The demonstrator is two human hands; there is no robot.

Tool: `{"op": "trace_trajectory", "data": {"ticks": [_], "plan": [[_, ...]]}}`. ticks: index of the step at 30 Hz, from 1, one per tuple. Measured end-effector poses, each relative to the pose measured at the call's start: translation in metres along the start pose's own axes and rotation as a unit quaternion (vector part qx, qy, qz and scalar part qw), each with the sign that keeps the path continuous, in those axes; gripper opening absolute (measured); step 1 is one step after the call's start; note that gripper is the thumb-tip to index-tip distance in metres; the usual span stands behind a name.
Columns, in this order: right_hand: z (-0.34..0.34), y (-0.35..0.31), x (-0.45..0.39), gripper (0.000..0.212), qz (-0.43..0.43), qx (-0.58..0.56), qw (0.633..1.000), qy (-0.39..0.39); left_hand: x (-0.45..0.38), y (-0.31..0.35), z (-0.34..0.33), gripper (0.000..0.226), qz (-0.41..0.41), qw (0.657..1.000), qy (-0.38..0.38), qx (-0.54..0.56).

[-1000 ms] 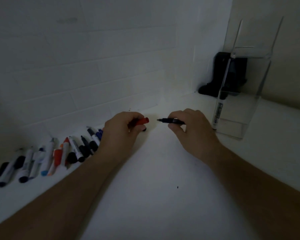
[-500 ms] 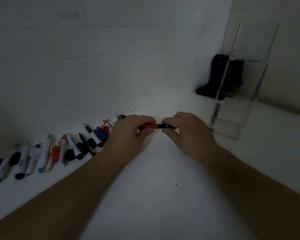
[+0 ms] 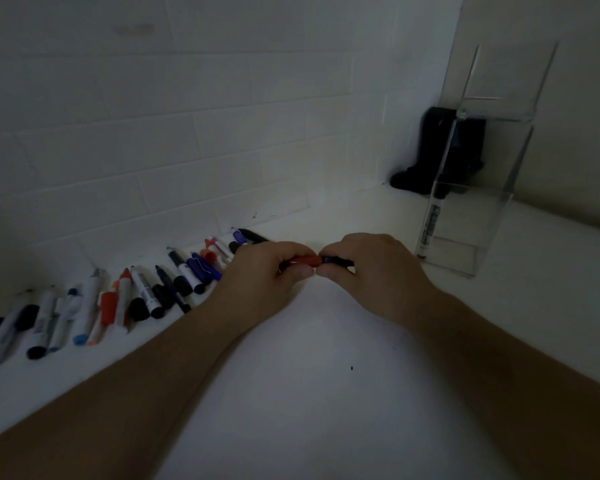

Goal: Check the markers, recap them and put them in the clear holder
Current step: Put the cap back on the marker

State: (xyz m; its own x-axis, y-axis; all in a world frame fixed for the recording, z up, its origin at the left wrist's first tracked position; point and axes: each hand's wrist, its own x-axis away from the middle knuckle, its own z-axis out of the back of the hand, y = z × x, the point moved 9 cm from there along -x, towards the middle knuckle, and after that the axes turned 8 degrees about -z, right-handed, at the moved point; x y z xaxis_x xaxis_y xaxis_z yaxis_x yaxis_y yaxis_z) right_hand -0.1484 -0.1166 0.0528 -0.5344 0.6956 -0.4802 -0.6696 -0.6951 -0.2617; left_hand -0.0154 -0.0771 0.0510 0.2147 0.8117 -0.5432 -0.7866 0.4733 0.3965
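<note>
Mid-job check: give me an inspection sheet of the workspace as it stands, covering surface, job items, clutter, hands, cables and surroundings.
Surface: white counter, dimly lit, one small dark speck near the middle.
Job's things: red cap and black marker meet end to end between the hands; clear holder stands at the right with one marker leaning inside; row of loose markers lies along the wall at the left.
Clutter: dark object in the corner behind the holder, too dim to identify.
Hands: left hand has a grip on the red cap; right hand holds the black marker.
Cables: nothing seen.
Surroundings: white tiled wall behind.
</note>
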Motion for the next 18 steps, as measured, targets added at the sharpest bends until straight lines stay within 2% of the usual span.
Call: {"op": "trace_trajectory", "data": {"ticks": [6,12,14,18], "plan": [[-0.001,-0.001,0.0,0.039,-0.002,-0.028,1.0,0.0,0.002,-0.006,-0.002,0.019,0.039,0.999,0.009,0.028],[-0.005,0.002,0.003,0.025,-0.018,-0.015,1.0,0.005,0.002,-0.006,-0.009,0.02,0.043,0.998,0.007,0.041],[-0.005,0.005,0.002,0.026,-0.037,-0.022,0.999,0.0,0.001,-0.007,-0.011,0.022,0.048,0.998,0.011,0.048],[0.002,0.005,0.004,0.03,-0.041,0.063,0.997,0.01,0.0,-0.01,-0.008,0.017,0.064,0.995,0.035,0.075]]}}
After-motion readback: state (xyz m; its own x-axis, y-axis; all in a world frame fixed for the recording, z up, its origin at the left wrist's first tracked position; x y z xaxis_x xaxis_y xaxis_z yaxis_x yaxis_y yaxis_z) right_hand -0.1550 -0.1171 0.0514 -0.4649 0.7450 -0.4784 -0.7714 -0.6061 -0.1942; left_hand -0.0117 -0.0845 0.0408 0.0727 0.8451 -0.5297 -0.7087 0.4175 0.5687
